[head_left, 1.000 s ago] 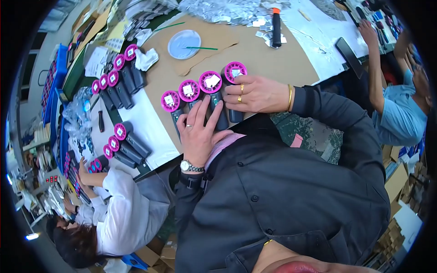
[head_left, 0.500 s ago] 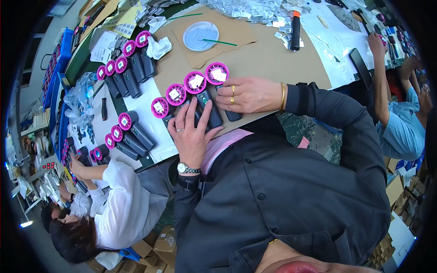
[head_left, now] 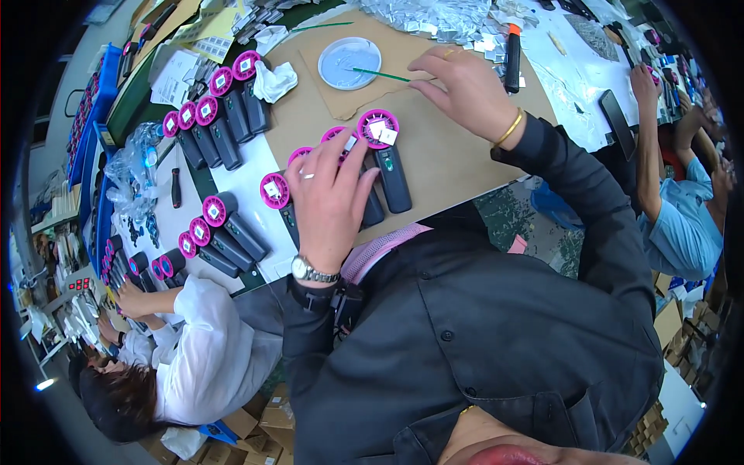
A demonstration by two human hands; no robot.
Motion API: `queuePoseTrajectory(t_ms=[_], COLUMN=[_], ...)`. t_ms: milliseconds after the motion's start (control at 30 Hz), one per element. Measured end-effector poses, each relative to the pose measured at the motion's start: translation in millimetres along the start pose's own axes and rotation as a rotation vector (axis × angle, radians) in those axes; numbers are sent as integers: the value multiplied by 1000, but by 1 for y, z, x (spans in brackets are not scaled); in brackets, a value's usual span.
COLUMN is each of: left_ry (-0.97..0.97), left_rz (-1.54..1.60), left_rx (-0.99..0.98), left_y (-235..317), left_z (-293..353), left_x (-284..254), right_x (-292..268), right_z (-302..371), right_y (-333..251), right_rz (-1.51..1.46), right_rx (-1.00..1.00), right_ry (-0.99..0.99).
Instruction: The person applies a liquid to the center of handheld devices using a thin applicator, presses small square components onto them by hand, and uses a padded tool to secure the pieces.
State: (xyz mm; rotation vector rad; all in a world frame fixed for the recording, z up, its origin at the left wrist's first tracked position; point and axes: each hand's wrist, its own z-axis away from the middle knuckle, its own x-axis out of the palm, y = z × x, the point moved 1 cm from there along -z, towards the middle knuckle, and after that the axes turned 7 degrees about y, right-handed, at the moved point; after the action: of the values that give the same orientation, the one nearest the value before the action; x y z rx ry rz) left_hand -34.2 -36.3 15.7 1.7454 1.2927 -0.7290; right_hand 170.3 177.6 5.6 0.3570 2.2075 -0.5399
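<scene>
A row of handheld fans with pink round heads and dark grey handles lies before me; the rightmost fan [head_left: 393,180] is uncovered, with white square pieces on its head. My left hand [head_left: 332,194] rests over the fans left of it, fingers spread, hiding parts of their heads and handles. Beyond the row, a shallow white dish [head_left: 328,76] holds a whitish substance. A thin green stick [head_left: 376,73] lies across its rim. My right hand [head_left: 469,89] is at the stick's outer end, thumb and forefinger on either side with a visible gap between them.
More pink-headed fans [head_left: 225,147] stand in groups at left, near crumpled white tissue [head_left: 275,80]. A screwdriver [head_left: 176,188] lies beyond them. Past my right hand is an orange-and-black tool [head_left: 512,60]. Small clear packets [head_left: 434,17] are heaped at the back. Co-workers sit at both sides.
My right hand has left the rightmost fan and moved away from me to the green stick. My left hand has shifted slightly up over the fan heads. The stick stays on the dish.
</scene>
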Motion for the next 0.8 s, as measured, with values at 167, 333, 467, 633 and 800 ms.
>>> queuePoseTrajectory(t_ms=[167, 333, 467, 633, 800], left_ry=[-55, -105, -59, -18, -27], left_rz=[49, 119, 191, 242, 286], left_rx=[66, 83, 88, 72, 55], left_y=[12, 5, 1, -2, -3], left_z=[-35, -39, -40, -39, -38], left_x=[19, 33, 35, 35, 37], right_x=[13, 35, 36, 32, 39], right_z=[-14, -15, -18, -27, -25], right_y=[-11, -3, 11, 14, 25], right_rz=[101, 100, 68, -119, -275], right_rx=[128, 123, 27, 173, 373], right_ry=[-194, -245, -62, 82, 37])
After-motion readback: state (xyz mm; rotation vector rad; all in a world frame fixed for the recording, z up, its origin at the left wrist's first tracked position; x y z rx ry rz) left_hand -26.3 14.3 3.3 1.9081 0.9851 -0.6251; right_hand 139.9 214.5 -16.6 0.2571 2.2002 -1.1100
